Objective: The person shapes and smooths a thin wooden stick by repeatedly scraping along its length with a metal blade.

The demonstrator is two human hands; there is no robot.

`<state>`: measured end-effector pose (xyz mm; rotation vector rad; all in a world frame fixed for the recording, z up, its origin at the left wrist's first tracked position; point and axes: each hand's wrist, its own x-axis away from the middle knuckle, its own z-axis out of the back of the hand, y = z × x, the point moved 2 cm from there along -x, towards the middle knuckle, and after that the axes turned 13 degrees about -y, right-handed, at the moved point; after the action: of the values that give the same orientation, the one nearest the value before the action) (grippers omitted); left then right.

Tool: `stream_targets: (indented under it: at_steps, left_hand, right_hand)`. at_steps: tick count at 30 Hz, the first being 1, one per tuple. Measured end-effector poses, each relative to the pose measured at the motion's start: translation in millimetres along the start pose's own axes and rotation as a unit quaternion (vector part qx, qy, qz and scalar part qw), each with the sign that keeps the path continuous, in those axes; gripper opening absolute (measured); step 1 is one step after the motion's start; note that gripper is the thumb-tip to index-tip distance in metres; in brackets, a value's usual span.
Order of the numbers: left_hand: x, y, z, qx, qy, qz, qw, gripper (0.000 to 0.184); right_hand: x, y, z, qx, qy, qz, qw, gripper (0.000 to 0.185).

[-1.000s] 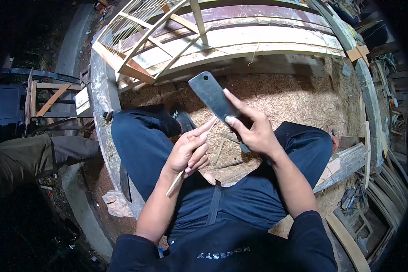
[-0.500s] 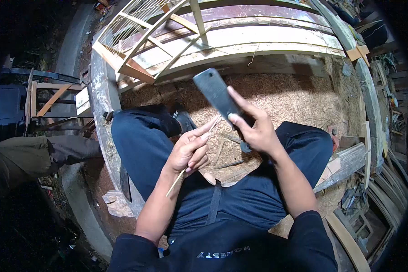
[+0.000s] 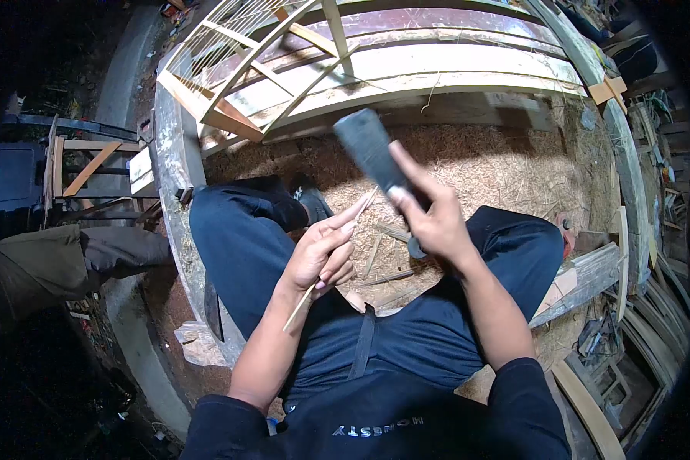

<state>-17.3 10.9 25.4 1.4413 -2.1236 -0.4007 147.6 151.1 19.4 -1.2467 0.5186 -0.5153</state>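
Note:
My left hand (image 3: pixel 320 254) is closed around a thin wooden stick (image 3: pixel 298 308). The stick's lower end sticks out below the palm, and its upper end reaches past the fingertips. Just right of it, my right hand (image 3: pixel 435 218) grips a wide, dark metal blade (image 3: pixel 366 148), slightly blurred. The blade tilts up and to the left, its lower edge close to the stick's upper tip; whether they touch I cannot tell. The blade's handle is mostly hidden by my right hand.
A slatted wooden frame with thin rods (image 3: pixel 241 65) lies on the pale bench planks (image 3: pixel 437 65) ahead. Wood shavings (image 3: pixel 514 172) cover the ground between my legs. Another person's leg (image 3: pixel 123 249) is at the left. Curved wooden strips (image 3: pixel 655 337) are stacked at the right.
The blade and my right hand have shifted slightly right and up, with the blade now blurred. My left hand and the stick have hardly moved.

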Motion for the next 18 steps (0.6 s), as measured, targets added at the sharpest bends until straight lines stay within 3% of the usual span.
stream_targets:
  at_steps: [2, 3, 4, 6, 8, 9, 12, 15, 18]
  left_hand:
    - [-1.1, 1.4, -3.1, 0.006, -0.011, -0.002, 1.0, 0.052]
    - [-1.8, 1.3, -1.6, 0.006, -0.013, -0.003, 1.0, 0.052]
    - [-2.5, 0.0, 1.4, 0.008, 0.0, -0.003, 1.0, 0.053]
    - [-2.5, -1.2, 0.9, 0.01, 0.014, -0.007, 1.0, 0.053]
    - [-3.2, 4.1, -4.5, 0.001, -0.004, 0.0, 1.0, 0.054]
    - [-3.5, 5.1, -5.3, -0.001, -0.013, 0.002, 1.0, 0.054]
    - [-5.3, 5.4, -5.3, -0.015, -0.032, 0.002, 0.999, 0.054]
    - [-3.7, 4.7, -6.4, -0.019, -0.044, 0.008, 0.999, 0.053]
    - [-2.6, 3.0, -7.8, -0.028, -0.051, 0.016, 0.998, 0.053]
  right_hand:
    - [-2.3, -2.1, 5.7, -0.078, 0.017, -0.107, 0.991, 0.064]
    - [-4.2, -1.2, 3.1, 0.014, -0.003, 0.02, 1.0, 0.064]
    - [-1.6, 0.2, -0.7, 0.063, -0.059, 0.039, 0.996, 0.064]
    - [-1.4, 4.4, -1.2, 0.047, 0.006, -0.064, 0.997, 0.063]
    - [-8.0, 12.8, 15.2, -0.07, 0.088, -0.16, 0.981, 0.074]
    - [-16.8, 11.5, 21.8, -0.055, 0.125, -0.076, 0.988, 0.077]
    - [-8.8, 3.1, 34.4, -0.148, 0.122, -0.116, 0.975, 0.066]
    - [-5.4, 5.4, 31.0, -0.275, 0.15, -0.169, 0.935, 0.029]
    - [-7.6, 7.3, 23.8, -0.348, 0.124, -0.163, 0.915, 0.027]
